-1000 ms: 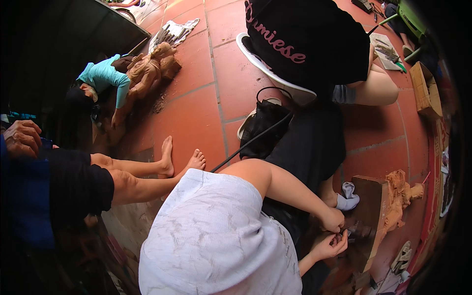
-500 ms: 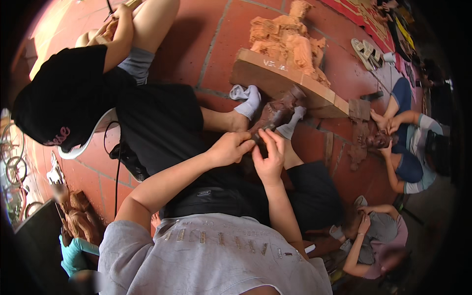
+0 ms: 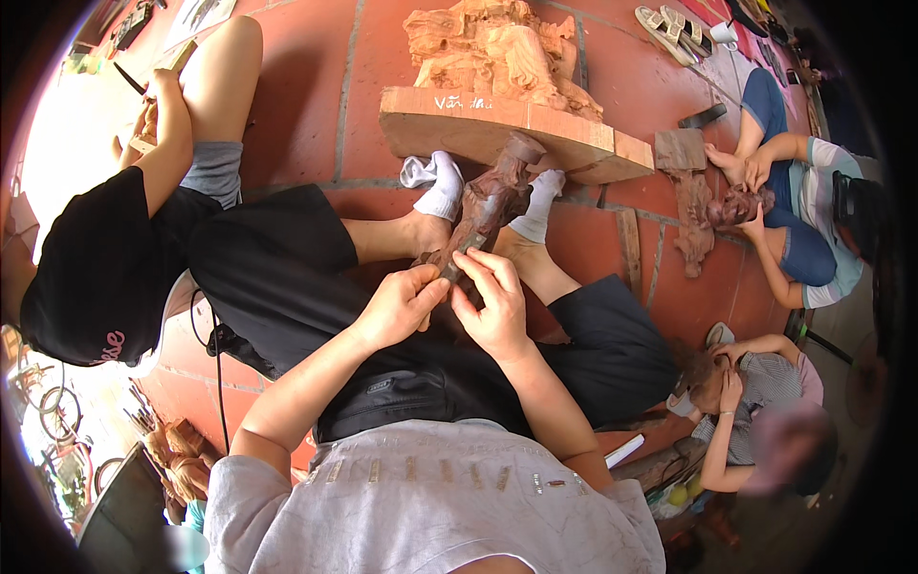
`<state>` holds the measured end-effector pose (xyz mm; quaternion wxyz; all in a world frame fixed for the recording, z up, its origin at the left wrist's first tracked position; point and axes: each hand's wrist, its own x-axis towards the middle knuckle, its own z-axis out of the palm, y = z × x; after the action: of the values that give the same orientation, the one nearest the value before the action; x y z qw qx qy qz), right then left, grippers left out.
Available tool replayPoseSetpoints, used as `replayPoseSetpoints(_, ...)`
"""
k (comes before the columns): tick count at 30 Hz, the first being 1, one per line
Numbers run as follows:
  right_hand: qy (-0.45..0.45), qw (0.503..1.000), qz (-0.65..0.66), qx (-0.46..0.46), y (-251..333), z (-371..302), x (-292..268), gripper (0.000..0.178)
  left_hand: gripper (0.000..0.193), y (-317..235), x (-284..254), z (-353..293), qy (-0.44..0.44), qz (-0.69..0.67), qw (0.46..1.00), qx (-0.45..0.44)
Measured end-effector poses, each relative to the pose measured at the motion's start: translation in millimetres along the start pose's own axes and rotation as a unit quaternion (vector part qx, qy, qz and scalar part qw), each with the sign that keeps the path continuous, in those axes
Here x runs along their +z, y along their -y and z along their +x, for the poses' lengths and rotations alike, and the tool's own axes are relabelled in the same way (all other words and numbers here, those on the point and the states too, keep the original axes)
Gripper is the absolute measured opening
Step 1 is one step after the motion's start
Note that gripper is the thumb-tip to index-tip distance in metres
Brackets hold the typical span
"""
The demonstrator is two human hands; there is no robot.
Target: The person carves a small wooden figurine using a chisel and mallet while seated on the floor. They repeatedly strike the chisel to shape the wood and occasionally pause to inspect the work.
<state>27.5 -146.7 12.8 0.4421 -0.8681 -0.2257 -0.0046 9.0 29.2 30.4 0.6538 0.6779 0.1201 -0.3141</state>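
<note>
A dark reddish-brown wooden carving (image 3: 490, 203) slants up between my feet, its block-like end by the base of a large pale statue. My left hand (image 3: 404, 302) is closed at the carving's near end, thumb and fingers pinched together. Close beside it, my right hand (image 3: 492, 304) has its thumb and fingertips bent round a small greyish strip (image 3: 466, 243), pressed against the carving's side; it looks like folded sandpaper, though the fingers cover most of it. The carving's lowest part is hidden behind my hands.
The large orange-brown statue (image 3: 492, 53) stands on a thick wooden base (image 3: 497, 124) ahead. At left sits a person in black (image 3: 105, 258) with a carving. Two people (image 3: 822, 230) sit at right, one holding a dark carving (image 3: 741, 204). Sandals (image 3: 674, 33) lie on the tiles (image 3: 301, 105).
My view has shifted, so the statue and carving appear further left. My hands stay together at the carving's near end, and more of its length shows now.
</note>
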Motion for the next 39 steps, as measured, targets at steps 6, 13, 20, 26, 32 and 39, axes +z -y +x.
replayPoseSetpoints(6, -0.047, 0.999, -0.024, -0.006, -4, 24, -7, 0.039, 0.033, -12, -9, 23, 0.029, -0.026, 0.999, 0.022)
replayPoseSetpoints(13, -0.028, 1.0, -0.001, -0.007, 3, 20, -7, 0.039, 0.03, -17, -17, 12, 0.054, -0.057, 0.997, -0.006)
replayPoseSetpoints(20, -0.01, 1.0, -0.024, -0.001, -1, 11, 1, 0.04, 0.033, -7, -25, 19, 0.092, -0.104, 0.99, -0.018)
replayPoseSetpoints(26, -0.038, 0.999, -0.021, -0.007, 1, 36, -6, 0.037, 0.03, -31, -31, 30, 0.08, -0.094, 0.992, 0.004)
replayPoseSetpoints(32, -0.001, 1.0, -0.015, -0.003, 5, 19, 5, 0.038, 0.029, -16, -42, 22, 0.105, -0.124, 0.985, -0.059)
replayPoseSetpoints(39, -0.003, 1.0, -0.008, 0.009, 12, 22, 2, 0.038, 0.03, -13, -39, 21, 0.102, -0.156, 0.98, -0.07)
